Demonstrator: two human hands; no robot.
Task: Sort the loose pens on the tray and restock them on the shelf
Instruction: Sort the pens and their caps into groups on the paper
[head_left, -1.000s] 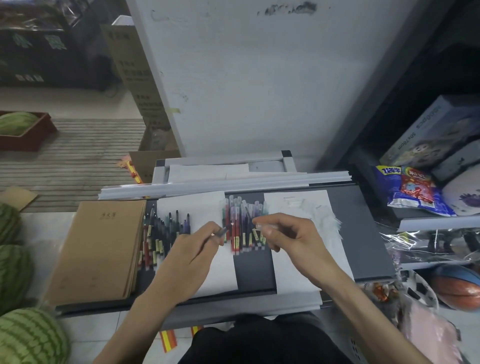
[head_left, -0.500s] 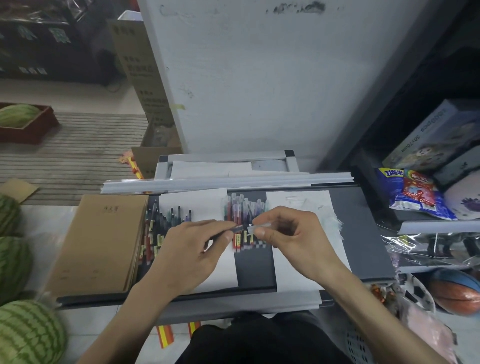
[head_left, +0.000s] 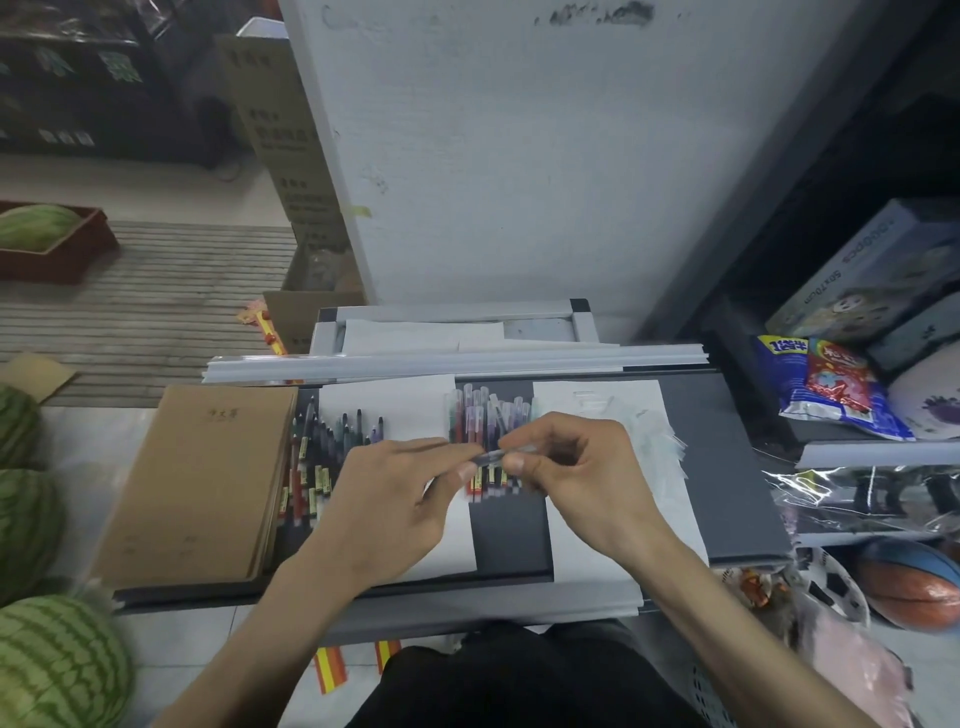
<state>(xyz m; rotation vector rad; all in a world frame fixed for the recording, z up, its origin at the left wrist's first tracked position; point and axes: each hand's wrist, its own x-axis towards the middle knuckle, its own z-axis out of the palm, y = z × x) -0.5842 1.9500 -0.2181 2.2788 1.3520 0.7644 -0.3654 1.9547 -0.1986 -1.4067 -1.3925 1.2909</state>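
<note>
Pens lie in two sorted batches on the grey tray (head_left: 727, 467): a dark-barrelled batch (head_left: 322, 457) just beside the brown notebooks (head_left: 208, 483), and a clear-capped batch (head_left: 483, 415) further right, partly hidden behind the hands. The left hand (head_left: 384, 509) pinches one end of a single slim pen (head_left: 491, 457) between thumb and forefinger. The right hand (head_left: 576, 478) pinches the other end, its remaining fingers curled. A second ago the two hands were a little apart; now their fingertips nearly meet above the clear-capped batch. That probably means a cap is being pushed onto the barrel, though blur hides any join. If so, this pen looks about ready to join a batch, while restocking the shelf (head_left: 878, 452) at far right has not begun.
</note>
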